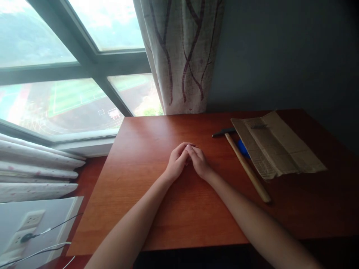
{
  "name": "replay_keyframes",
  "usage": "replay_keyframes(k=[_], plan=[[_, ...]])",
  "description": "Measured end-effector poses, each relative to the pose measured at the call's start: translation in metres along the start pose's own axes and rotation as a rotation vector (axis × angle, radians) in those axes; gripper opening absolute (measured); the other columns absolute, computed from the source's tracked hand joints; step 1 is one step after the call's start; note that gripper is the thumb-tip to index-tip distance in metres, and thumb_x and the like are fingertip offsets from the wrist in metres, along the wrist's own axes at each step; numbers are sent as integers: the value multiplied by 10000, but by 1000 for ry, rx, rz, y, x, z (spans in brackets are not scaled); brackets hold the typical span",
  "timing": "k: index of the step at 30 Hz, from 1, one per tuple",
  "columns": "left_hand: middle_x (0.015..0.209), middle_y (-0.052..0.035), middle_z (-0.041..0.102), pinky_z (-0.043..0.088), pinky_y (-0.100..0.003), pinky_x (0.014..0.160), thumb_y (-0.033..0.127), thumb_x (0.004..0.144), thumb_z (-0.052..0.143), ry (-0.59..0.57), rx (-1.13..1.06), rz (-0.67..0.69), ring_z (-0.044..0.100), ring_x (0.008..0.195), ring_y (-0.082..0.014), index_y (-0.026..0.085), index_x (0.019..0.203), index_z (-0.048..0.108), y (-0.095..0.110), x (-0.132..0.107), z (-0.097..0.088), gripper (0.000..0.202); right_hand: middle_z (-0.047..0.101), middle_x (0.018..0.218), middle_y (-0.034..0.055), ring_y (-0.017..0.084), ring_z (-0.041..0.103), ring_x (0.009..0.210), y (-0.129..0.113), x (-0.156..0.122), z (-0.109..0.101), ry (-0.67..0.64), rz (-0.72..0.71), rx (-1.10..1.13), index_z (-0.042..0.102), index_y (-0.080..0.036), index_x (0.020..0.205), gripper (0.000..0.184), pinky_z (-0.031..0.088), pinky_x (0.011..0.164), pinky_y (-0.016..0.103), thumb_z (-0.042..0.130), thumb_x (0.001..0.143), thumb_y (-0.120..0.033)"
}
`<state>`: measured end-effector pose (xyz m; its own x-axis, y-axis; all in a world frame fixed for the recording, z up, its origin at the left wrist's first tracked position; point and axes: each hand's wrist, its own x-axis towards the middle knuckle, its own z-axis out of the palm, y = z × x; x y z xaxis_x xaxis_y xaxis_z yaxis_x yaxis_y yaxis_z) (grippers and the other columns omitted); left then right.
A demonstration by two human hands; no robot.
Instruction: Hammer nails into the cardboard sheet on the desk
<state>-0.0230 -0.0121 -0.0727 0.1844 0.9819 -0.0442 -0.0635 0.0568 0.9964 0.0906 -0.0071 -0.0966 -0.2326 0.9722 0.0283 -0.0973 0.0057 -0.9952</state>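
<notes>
My left hand [176,161] and my right hand [199,161] are clasped together over the middle of the brown wooden table [131,179]. Their fingers are closed against each other, thumbs on top, and no object shows between them. To the right of my right hand, apart from it, lies a hammer [246,167] with a pale wooden handle. Its dark head points to the far side and is partly covered by a creased piece of cardboard [280,145]. Between handle and cardboard, part of a blue object [243,149] peeks out; most of it is hidden.
Behind the table hang a patterned curtain [187,56] and a dark wall [280,56]. A window [92,59] fills the upper left. Lower left, a wall socket [24,235] has a plug and cables beside the table's left edge. Another curtain [33,168] hangs above it.
</notes>
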Motion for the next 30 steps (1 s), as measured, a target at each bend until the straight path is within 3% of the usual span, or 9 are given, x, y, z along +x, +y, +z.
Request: replay_keyframes(k=[5, 9, 13, 17, 19, 22, 28, 30], plan=[[813, -29, 655, 455, -223, 520, 515, 924, 583, -106, 97, 11, 535, 532, -98, 124, 1107, 661, 1, 1, -4, 439, 493, 497, 6, 140, 454, 488, -8, 1, -4, -56, -16, -13, 500, -221, 541, 568, 378, 508, 292, 439, 926, -633], [752, -7, 623, 461, -216, 531, 468, 941, 566, -107, 111, 31, 540, 546, -103, 130, 1118, 668, 0, -1, -4, 395, 464, 463, 5, 136, 427, 459, -8, 2, -3, -46, -5, -35, 456, -232, 504, 546, 355, 481, 289, 399, 936, -560], [730, 1, 618, 449, -217, 532, 401, 934, 557, -87, 84, 34, 514, 544, -104, 151, 1167, 668, -4, -2, -3, 360, 525, 481, 28, 147, 470, 462, -6, 6, -8, -83, 23, -85, 522, -217, 524, 523, 372, 467, 286, 403, 930, -524], [1041, -72, 701, 508, -229, 616, 206, 775, 597, -96, 76, 90, 620, 736, -148, 171, 1132, 698, -3, -1, -7, 372, 552, 499, 25, 145, 490, 506, -9, 8, -16, -139, 23, -143, 535, -209, 497, 439, 379, 492, 268, 538, 860, -456], [1194, -85, 678, 516, -223, 583, 140, 646, 569, -158, 18, 62, 654, 754, -156, 180, 1113, 696, 0, 0, -11, 486, 556, 499, 16, 134, 483, 500, -12, 7, -17, -210, 42, -142, 552, -205, 505, 410, 380, 486, 253, 539, 852, -424], [1214, -99, 672, 466, -213, 440, 174, 579, 523, -287, -114, -85, 653, 581, -133, 187, 1155, 660, 5, 0, -16, 592, 594, 525, 19, 122, 488, 451, -18, 6, -15, -362, 115, -97, 591, -192, 570, 385, 380, 436, 240, 482, 861, -420], [1249, -129, 629, 535, -288, 421, 342, 692, 592, -390, -217, -182, 697, 574, -195, 188, 1070, 662, 11, -7, -16, 414, 604, 518, 66, 134, 509, 407, -19, 5, -16, -670, 359, 95, 581, -181, 572, 483, 354, 355, 236, 374, 843, -523], [1170, -121, 647, 554, -306, 432, 346, 720, 596, -422, -218, -215, 703, 573, -210, 194, 1088, 630, 12, -10, -14, 400, 606, 524, 73, 131, 514, 410, -18, 5, -20, -780, 473, 212, 609, -162, 599, 529, 336, 346, 227, 368, 836, -569]])
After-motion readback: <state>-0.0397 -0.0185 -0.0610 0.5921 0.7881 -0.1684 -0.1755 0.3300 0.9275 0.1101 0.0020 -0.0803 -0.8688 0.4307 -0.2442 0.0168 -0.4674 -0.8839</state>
